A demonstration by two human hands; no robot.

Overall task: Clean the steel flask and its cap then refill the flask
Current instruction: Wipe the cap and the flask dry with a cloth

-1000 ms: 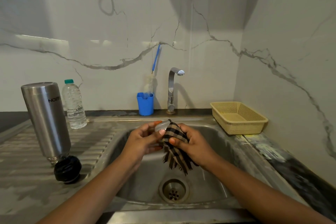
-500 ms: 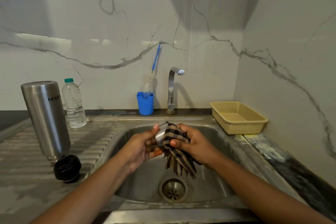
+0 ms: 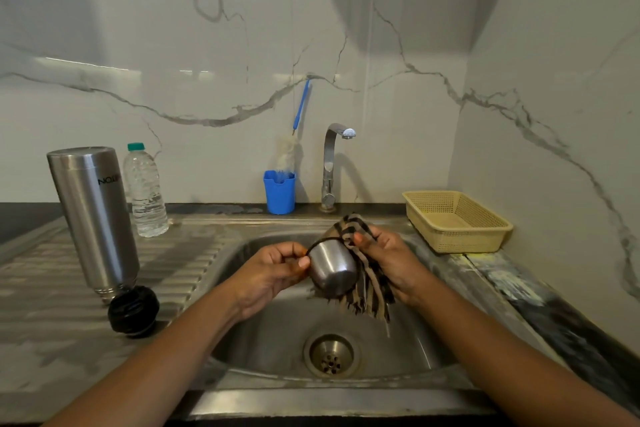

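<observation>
Over the sink basin (image 3: 277, 350) my left hand (image 3: 270, 270) pinches the rim of the steel cup-shaped cap (image 3: 332, 270), whose closed bottom faces me. My right hand (image 3: 388, 256) grips a brown checked cloth (image 3: 367, 284) that is pressed against the cap's far side and hangs down below it. The steel flask (image 3: 93, 218) stands upside down on the draining board at the left, leaning a little. Its black stopper (image 3: 133, 310) lies beside the flask's mouth.
A clear water bottle (image 3: 145, 191) with a green top stands behind the flask. A blue cup (image 3: 280, 191) holding a bottle brush (image 3: 294, 135) sits next to the tap (image 3: 332, 166). A beige plastic basket (image 3: 457, 222) rests on the counter at the right. The drain (image 3: 330, 354) lies below my hands.
The cap has turned in my hands so that its steel side and bottom now show fully. The cloth has shifted from over the cap to its far right side.
</observation>
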